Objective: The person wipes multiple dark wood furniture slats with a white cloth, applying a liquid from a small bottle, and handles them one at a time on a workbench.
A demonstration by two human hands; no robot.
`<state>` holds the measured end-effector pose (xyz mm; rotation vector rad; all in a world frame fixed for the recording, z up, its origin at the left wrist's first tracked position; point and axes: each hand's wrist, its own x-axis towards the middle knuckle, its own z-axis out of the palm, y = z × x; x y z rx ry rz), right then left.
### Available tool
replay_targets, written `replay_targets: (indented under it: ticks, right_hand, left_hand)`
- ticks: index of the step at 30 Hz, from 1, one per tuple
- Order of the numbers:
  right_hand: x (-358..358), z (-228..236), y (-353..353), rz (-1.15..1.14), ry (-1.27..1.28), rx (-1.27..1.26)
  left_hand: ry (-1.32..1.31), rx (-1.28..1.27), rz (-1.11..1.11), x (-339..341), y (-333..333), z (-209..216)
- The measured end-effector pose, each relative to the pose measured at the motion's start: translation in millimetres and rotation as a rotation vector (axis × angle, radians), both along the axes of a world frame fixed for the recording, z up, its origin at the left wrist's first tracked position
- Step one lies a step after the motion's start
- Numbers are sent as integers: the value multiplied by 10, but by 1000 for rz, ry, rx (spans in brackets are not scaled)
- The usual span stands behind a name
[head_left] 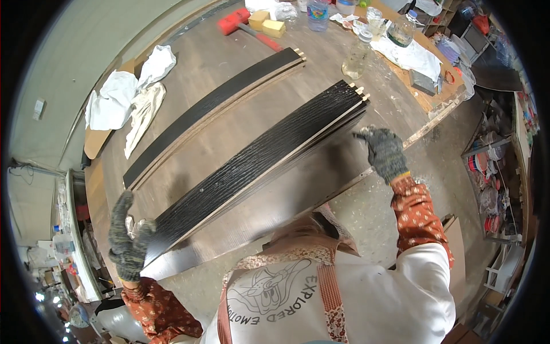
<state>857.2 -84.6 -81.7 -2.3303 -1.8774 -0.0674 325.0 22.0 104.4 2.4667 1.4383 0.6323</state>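
A black board with a wavy wood-grain texture (258,146) lies slantwise on the worktable, with pale dowel pegs (360,90) sticking out of its far right end. Farther back is a narrower, smooth black board (212,106), also with pegs at its right end. My left hand (130,241), in a grey-green knit glove, is at the near left end of the textured board, fingers spread. Whether it touches the board, I cannot tell. Beyond the board's pegged end, near the table edge, my gloved right hand (387,153) holds nothing visible, its fingers partly stretched toward the left.
Toward the back of the worktable (344,155) lie a red mallet (234,22) and yellow sponge blocks (274,28). A glass bottle (356,57) stands near the pegged ends. White cloths (114,100) lie at left. A grey block (423,82) rests at right. Shelves (490,178) hold spools.
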Motion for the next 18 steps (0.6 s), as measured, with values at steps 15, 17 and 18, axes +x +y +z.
replay_targets:
  ticks: [15,17,18]
  right_hand:
    - [106,137,-460,319,43,-233]
    - [168,67,-393,242,208,-112]
    - [164,115,-365,192,255,-71]
  left_hand:
    - [282,-336,-266,1451,125,-340]
    - [277,-334,-283,1471,169,-345]
    - [324,-337,-306,1505,191,-303]
